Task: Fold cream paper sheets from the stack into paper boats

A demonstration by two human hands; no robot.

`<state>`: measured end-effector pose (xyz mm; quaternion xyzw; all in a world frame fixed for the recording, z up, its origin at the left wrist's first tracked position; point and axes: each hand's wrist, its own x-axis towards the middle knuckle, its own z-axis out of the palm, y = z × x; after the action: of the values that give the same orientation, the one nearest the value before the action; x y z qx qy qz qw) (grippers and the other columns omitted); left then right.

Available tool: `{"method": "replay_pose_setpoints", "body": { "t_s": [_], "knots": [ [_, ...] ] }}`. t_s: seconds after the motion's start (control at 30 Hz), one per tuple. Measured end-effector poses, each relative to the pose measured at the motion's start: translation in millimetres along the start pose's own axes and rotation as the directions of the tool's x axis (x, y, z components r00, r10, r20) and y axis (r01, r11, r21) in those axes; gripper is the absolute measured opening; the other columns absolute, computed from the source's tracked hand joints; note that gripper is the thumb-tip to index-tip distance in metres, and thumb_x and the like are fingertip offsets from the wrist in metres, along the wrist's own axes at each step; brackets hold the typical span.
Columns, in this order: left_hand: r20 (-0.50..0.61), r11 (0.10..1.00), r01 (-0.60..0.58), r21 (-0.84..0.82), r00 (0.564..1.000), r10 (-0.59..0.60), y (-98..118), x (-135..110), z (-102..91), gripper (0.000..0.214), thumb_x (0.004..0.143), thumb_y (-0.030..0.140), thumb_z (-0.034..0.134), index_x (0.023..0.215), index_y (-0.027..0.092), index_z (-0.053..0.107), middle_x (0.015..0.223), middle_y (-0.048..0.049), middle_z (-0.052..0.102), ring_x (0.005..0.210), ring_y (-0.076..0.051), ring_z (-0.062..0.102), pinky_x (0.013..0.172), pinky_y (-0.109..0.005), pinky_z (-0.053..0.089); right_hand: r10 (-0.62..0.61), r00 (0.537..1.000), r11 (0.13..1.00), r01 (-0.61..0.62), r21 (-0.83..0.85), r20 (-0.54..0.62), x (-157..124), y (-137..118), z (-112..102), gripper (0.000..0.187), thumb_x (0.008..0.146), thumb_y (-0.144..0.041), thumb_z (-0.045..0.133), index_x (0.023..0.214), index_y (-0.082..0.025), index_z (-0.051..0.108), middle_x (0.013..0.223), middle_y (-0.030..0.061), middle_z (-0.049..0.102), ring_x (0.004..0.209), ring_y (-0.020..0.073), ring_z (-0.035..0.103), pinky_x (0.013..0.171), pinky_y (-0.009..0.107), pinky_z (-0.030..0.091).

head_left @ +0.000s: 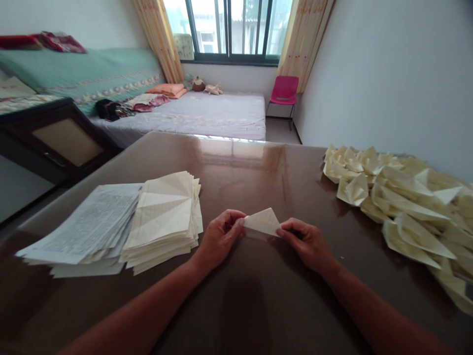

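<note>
A small piece of cream paper [263, 222], folded to a pointed shape, is held just above the dark glossy table [236, 182]. My left hand [223, 235] pinches its left corner between thumb and fingers. At the right corner, my right hand [303, 242] grips it the same way. Left of my left hand lies a stack of creased cream sheets [164, 212]. Beyond my right hand, many folded paper boats [402, 197] are heaped along the table's right side.
A stack of printed pages [88, 224] sits beside the cream sheets at the left. Past the table's far edge are a bed [221, 116] and a pink chair [284, 90]. A dark cabinet [55, 138] stands at the left, a white wall [391, 74] at the right.
</note>
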<state>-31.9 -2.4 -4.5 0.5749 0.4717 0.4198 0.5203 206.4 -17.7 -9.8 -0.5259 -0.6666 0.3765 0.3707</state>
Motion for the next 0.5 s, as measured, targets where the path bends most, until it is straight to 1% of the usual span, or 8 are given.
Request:
{"method": "replay_pose_setpoints", "body": {
  "t_s": [0.07, 0.13, 0.27, 0.4, 0.5],
  "knots": [
    [0.029, 1.0, 0.004, 0.02, 1.0, -0.005, -0.8, -0.7, -0.3, 0.029, 0.085, 0.04, 0.06, 0.101, 0.016, 0.064, 0.075, -0.0002, 0.063, 0.067, -0.011, 0.057, 0.062, -0.02, 0.047, -0.011, 1.0, 1.0, 0.011, -0.002, -0.009, -0.2, -1.5, 0.3, 0.023, 0.085, -0.04, 0.06, 0.081, -0.019, 0.069, 0.073, 0.0009, 0.065, 0.067, 0.0146, 0.055, 0.061, 0.024, 0.042],
    [0.055, 0.999, 0.006, 0.053, 0.998, -0.009, -1.0, -1.3, -1.3, 0.03, 0.086, 0.041, 0.06, 0.098, 0.015, 0.067, 0.073, -0.0002, 0.063, 0.065, -0.011, 0.055, 0.06, -0.02, 0.046, -0.012, 1.0, 1.0, 0.012, 0.001, -0.014, 0.1, -2.3, 0.3, 0.023, 0.085, -0.04, 0.06, 0.081, -0.019, 0.069, 0.073, 0.0008, 0.065, 0.067, 0.0145, 0.054, 0.061, 0.024, 0.041],
    [0.059, 0.982, -0.051, 0.181, 0.997, 0.041, 1.5, -1.9, -4.2, 0.03, 0.088, 0.042, 0.055, 0.087, 0.015, 0.069, 0.08, -0.0013, 0.063, 0.063, -0.01, 0.052, 0.058, -0.019, 0.043, 0.0, 1.0, 1.0, 0.0, 0.011, 0.005, 0.8, -2.3, 0.0, 0.025, 0.086, -0.041, 0.06, 0.08, -0.018, 0.068, 0.073, 0.0008, 0.064, 0.068, 0.0142, 0.054, 0.062, 0.024, 0.04],
    [0.061, 0.957, -0.039, 0.289, 0.998, 0.023, 6.6, -2.6, -4.8, 0.035, 0.09, 0.044, 0.05, 0.075, 0.015, 0.065, 0.063, 0.0024, 0.056, 0.055, -0.008, 0.044, 0.054, -0.018, 0.036, 0.031, 0.999, 0.999, -0.031, 0.022, 0.036, -0.3, -3.1, 0.4, 0.027, 0.088, -0.042, 0.056, 0.082, -0.018, 0.066, 0.071, 0.0, 0.062, 0.066, 0.0131, 0.052, 0.061, 0.023, 0.039],
    [0.067, 0.94, -0.072, 0.334, 0.996, 0.052, 10.3, -2.6, -3.3, 0.039, 0.091, 0.043, 0.048, 0.067, 0.015, 0.058, 0.059, 0.0039, 0.052, 0.055, -0.008, 0.042, 0.055, -0.019, 0.034, 0.049, 0.996, 0.998, -0.051, 0.026, 0.07, -1.5, -5.4, 0.1, 0.029, 0.091, -0.042, 0.052, 0.08, -0.018, 0.062, 0.068, -0.001, 0.06, 0.063, 0.0119, 0.05, 0.06, 0.023, 0.038]
  ]
}}
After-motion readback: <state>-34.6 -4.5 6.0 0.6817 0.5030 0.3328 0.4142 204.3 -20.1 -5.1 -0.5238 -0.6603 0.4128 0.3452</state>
